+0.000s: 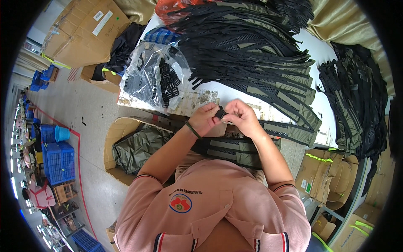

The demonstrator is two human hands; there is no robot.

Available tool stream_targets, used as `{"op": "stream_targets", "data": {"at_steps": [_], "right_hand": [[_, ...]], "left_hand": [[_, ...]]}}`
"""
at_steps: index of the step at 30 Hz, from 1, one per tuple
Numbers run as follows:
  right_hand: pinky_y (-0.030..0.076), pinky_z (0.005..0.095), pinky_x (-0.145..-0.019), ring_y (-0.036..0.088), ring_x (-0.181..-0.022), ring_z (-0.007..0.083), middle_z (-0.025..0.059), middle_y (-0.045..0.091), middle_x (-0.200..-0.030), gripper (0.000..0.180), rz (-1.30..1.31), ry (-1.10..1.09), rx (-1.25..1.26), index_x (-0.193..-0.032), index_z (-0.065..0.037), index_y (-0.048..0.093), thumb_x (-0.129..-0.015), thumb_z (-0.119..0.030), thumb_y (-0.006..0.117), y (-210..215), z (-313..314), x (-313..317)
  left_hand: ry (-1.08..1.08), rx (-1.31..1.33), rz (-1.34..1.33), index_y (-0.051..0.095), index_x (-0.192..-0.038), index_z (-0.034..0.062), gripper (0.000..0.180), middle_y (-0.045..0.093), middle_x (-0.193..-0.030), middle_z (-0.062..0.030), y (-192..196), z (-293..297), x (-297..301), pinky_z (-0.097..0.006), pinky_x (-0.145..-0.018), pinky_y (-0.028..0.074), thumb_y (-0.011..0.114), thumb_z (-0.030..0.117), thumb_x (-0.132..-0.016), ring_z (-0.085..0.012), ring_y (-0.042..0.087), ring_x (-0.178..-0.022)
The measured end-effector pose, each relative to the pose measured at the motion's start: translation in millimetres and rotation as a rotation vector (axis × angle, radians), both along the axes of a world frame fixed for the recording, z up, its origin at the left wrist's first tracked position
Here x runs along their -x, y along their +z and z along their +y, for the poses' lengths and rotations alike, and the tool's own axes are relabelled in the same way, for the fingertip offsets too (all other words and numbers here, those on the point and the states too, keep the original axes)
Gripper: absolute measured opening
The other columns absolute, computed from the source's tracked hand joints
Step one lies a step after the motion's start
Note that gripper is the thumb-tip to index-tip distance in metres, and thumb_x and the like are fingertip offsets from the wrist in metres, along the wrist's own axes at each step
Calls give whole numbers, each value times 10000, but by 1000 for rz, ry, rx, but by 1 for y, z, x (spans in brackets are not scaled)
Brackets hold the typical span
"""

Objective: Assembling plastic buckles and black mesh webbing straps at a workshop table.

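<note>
In front of my chest, at the table's near edge, both hands are closed around a small black piece [220, 112], perhaps a plastic buckle. My left hand [204, 119] pinches it from the left. My right hand [245, 120] has its thumb and fingers on its right side; the fingers partly hide it. Across my lap lies a black and olive padded strap [243, 152], its right end reaching out past my right forearm. Just beyond my left hand, a clear plastic bag [145, 77] holds several black plastic buckles [170, 84].
A large pile of black and olive straps [252, 63] covers much of the white table [197, 101]. More straps [352, 101] hang at the right. An open carton [110, 147] with dark olive fabric stands by my left arm. Cartons [319, 168] sit at the lower right, blue crates [58, 161] far left.
</note>
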State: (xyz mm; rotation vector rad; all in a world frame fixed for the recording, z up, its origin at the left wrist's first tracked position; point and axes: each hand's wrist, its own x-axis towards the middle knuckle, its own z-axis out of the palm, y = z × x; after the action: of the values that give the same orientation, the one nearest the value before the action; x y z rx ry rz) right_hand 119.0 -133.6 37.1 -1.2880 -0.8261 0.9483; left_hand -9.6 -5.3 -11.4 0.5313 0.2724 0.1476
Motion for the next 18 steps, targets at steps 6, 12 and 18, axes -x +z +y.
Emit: {"op": "stream_targets", "data": {"at_steps": [6, 12, 18], "right_hand": [[436, 307, -787, 565, -744, 185, 27, 593, -737, 148, -850, -82, -147, -884, -69, 642, -758, 9, 648, 18, 6, -1], [403, 342, -801, 522, -755, 239, 50, 559, -724, 187, -981, -238, -171, -836, -100, 645, -690, 16, 645, 20, 6, 7], [411, 151, -609, 481, -640, 13, -38, 551, -759, 157, 111, -60, -29, -903, -28, 540, -803, 56, 627, 11, 1, 10]], "left_hand": [[124, -15, 68, 571, -924, 49, 77, 582, -842, -27, 18, -2, -2, -252, -637, 440, 532, 114, -923, -113, 519, -674], [273, -311, 156, 553, -885, 44, 83, 600, -798, -36, 27, -16, -6, -235, -602, 465, 561, 123, -908, -106, 554, -642], [350, -520, 182, 543, -871, 50, 77, 603, -763, -6, 24, -15, -7, -199, -570, 461, 600, 101, -884, -59, 552, -625]]}}
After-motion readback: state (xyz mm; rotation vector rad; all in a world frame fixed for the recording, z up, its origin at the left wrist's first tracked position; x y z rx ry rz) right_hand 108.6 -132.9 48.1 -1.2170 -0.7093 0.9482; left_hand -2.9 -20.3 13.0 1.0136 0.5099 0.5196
